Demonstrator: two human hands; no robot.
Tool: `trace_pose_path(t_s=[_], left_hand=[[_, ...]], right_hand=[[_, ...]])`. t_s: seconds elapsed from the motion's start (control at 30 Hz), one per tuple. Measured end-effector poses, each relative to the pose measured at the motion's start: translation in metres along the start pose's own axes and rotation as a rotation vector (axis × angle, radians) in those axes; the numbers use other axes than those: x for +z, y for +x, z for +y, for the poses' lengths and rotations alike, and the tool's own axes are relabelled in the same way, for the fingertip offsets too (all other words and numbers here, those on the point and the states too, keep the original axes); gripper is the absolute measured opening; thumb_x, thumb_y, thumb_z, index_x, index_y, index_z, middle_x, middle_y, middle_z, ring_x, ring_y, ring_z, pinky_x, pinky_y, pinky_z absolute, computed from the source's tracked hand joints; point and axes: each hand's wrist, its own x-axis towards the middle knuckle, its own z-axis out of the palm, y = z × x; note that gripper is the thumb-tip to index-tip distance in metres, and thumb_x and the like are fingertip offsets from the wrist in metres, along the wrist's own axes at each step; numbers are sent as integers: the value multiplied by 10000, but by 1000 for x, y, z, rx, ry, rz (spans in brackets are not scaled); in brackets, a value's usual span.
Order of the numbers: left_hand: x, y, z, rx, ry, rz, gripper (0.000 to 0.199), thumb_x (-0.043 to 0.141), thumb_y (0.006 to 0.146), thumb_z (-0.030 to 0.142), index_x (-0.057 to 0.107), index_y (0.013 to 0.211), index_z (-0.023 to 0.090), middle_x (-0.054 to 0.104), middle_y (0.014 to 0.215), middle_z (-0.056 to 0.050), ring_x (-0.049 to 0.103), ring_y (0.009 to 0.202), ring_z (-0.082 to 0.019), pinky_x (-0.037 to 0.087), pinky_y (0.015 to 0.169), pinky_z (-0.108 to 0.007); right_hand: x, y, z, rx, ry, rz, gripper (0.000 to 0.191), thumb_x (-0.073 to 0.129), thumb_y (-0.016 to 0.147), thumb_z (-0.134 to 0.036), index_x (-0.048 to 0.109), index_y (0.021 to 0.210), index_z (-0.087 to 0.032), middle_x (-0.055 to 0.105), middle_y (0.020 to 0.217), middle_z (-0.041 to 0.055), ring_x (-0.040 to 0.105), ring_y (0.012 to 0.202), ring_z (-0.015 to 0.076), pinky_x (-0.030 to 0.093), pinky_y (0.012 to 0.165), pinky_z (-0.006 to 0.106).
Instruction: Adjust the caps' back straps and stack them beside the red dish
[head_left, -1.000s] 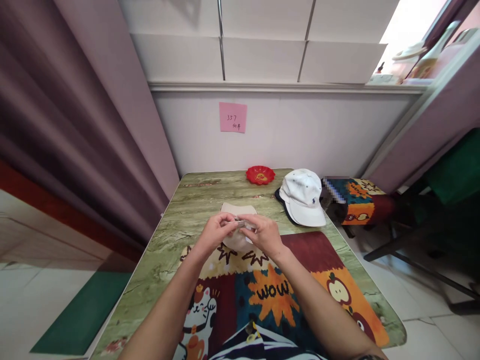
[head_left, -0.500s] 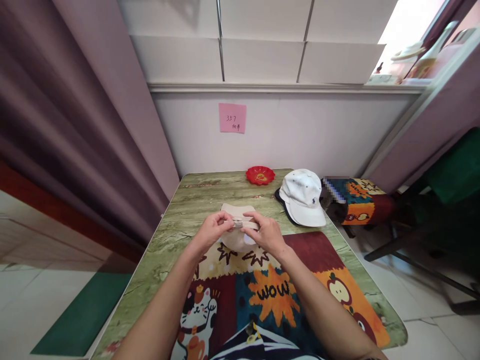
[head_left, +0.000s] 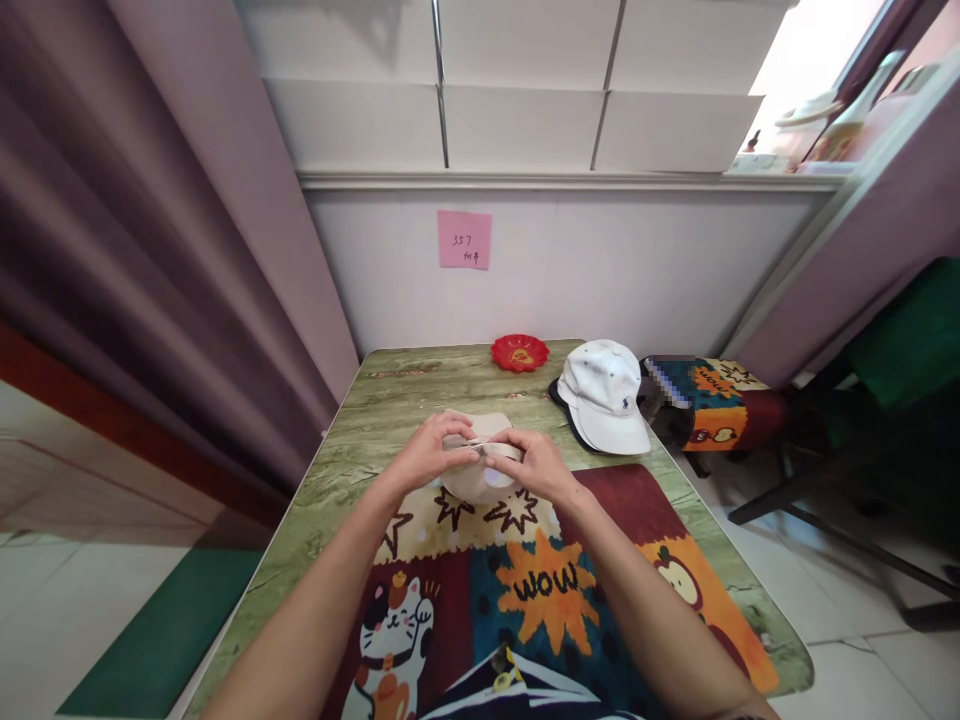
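Observation:
A beige cap (head_left: 476, 487) rests at the back edge of the patterned mat, its brim pointing away from me and its back strap toward the top. My left hand (head_left: 433, 452) pinches the strap near its small metal buckle (head_left: 478, 449). From the other side, my right hand (head_left: 532, 462) grips the strap between thumb and fingers. The fingertips of both hands almost meet at the buckle and partly cover it. To the right, a white cap (head_left: 604, 390) sits stacked on a dark cap (head_left: 562, 405), of which only the edge shows.
A red scalloped dish (head_left: 520, 353) stands at the back of the wood-patterned table (head_left: 405, 385). The colourful mat (head_left: 540, 590) covers the near part. A pink note (head_left: 464, 239) sticks to the wall. Beyond the table's right edge is a stool with a matching cover (head_left: 720, 400).
My left fingers have spread further over the strap and the left hand has shifted slightly. Both hands stay at the buckle, now more covered. The caps and dish keep their places.

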Motion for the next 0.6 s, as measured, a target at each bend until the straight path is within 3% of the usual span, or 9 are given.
trace_pose_path(t_s=[0.07, 0.17, 0.3, 0.6], left_hand=[[-5, -2, 0, -28, -96, -62, 246, 756, 718, 401, 707, 834, 188, 680, 1059, -76, 596, 1006, -247, 453, 880, -340], [-13, -7, 4, -121, -294, -222, 289, 718, 774, 429, 679, 888, 167, 673, 878, -45, 601, 807, -185, 453, 722, -279], [-22, -12, 17, -177, -445, -300, 275, 759, 755, 380, 696, 905, 159, 678, 840, -36, 581, 732, -144, 420, 662, -239], [-19, -25, 49, -207, -651, -131, 247, 821, 677, 336, 689, 735, 135, 598, 614, 9, 471, 544, -81, 335, 538, -201]], right_hand=[[-7, -1, 2, 9, 32, -78, 288, 681, 834, -452, 742, 957, -199, 720, 833, 13, 610, 737, 172, 410, 668, 252], [-16, 0, 5, 40, 191, -194, 342, 579, 896, -484, 687, 817, -169, 643, 717, 4, 543, 657, 143, 379, 617, 241], [-20, 5, 0, 15, 385, -225, 406, 537, 918, -508, 600, 706, -168, 551, 634, -20, 477, 612, 118, 358, 623, 237], [-35, 6, -40, -28, 546, -148, 363, 641, 872, -464, 558, 674, -171, 481, 593, -44, 393, 561, 93, 288, 564, 233]])
